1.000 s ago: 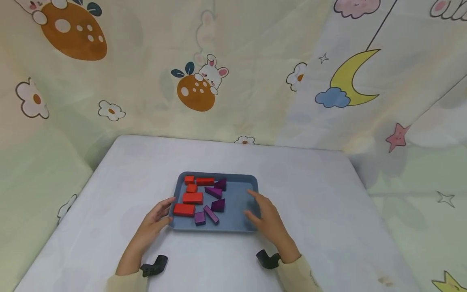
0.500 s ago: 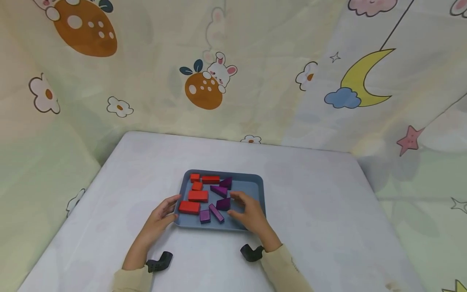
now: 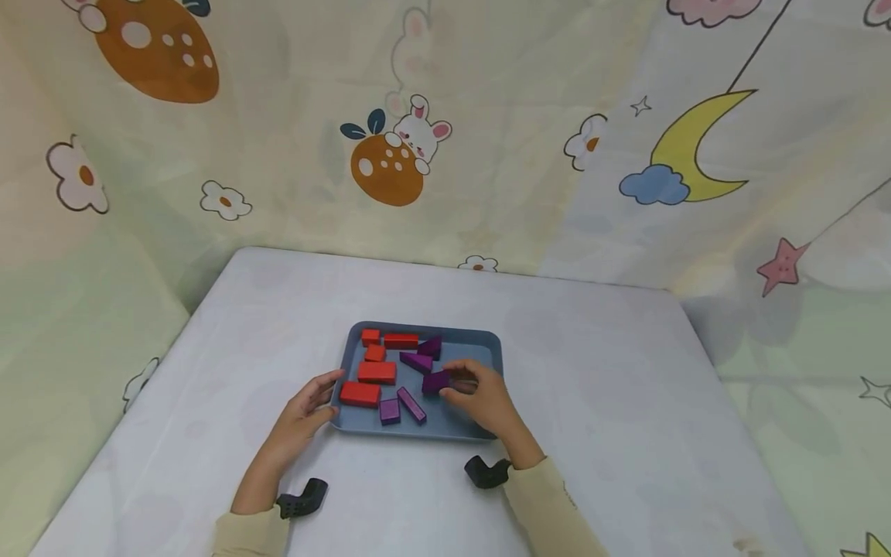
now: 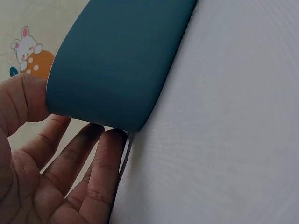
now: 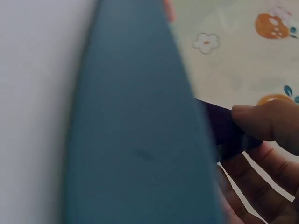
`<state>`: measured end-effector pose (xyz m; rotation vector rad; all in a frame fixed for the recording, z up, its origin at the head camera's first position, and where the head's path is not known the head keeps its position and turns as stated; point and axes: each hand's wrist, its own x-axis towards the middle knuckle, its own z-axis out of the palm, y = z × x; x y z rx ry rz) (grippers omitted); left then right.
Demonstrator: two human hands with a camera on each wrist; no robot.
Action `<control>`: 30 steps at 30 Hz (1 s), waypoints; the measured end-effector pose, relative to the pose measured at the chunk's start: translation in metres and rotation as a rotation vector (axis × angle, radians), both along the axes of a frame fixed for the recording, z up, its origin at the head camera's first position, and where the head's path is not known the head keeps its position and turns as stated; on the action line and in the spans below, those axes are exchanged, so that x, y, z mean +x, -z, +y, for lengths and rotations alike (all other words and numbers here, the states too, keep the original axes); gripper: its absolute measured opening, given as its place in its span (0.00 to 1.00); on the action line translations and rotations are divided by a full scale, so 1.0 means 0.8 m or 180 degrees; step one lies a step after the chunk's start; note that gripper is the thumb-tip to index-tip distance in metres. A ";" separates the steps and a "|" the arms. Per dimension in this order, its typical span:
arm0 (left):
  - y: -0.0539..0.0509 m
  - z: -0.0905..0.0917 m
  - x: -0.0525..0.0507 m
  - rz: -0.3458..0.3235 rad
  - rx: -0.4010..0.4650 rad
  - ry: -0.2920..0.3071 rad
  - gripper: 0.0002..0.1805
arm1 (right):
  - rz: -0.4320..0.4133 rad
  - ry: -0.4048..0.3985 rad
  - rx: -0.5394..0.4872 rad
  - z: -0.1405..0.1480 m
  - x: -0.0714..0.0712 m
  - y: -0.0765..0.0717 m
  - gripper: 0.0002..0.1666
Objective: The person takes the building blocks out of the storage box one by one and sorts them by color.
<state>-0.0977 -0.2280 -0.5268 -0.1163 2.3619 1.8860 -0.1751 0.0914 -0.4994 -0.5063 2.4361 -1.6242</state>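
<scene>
In the head view, a blue-grey tray (image 3: 445,435) lies on the white table. My left hand (image 3: 299,422) holds its left end; the left wrist view shows the thumb at the rim and fingers against the outside. My right hand (image 3: 487,398) reaches over the tray's right part and pinches a dark purple block (image 3: 435,383) between thumb and fingers. Other purple pieces lie close by: a wedge (image 3: 416,362), a dark triangular piece (image 3: 430,347), a narrow bar (image 3: 411,405) and a small block (image 3: 390,411). In the right wrist view, the tray wall (image 5: 140,116) partly hides the held block (image 5: 224,126).
Red blocks line the tray's left side, among them two larger ones (image 3: 377,373) (image 3: 360,394), a long bar (image 3: 401,341) and small cubes (image 3: 370,337) (image 3: 375,353). A patterned cloth (image 3: 501,155) hangs behind the table (image 3: 592,371). Black wrist mounts (image 3: 303,499) (image 3: 487,472) sit on both wrists.
My right hand came left from the tray's right edge and took hold of the dark purple block, which has shifted slightly right. My left hand stays at the tray's left end.
</scene>
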 end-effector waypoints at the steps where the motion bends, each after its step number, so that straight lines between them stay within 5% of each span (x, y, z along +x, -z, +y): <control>1: 0.000 0.000 0.000 0.0003 -0.0003 -0.0010 0.35 | -0.0059 -0.0016 -0.0115 0.006 -0.003 -0.003 0.21; 9: 0.000 -0.002 -0.001 0.0027 -0.0016 -0.0018 0.34 | -0.0379 0.0064 -0.0493 0.062 -0.026 -0.023 0.25; 20: -0.002 0.000 0.001 0.0004 -0.0054 -0.0026 0.34 | -0.0278 0.0361 -0.0315 0.129 -0.061 -0.033 0.26; 30: 0.002 -0.002 -0.002 0.0083 0.0005 -0.0020 0.33 | -0.0465 0.0556 0.0068 0.157 -0.085 -0.016 0.29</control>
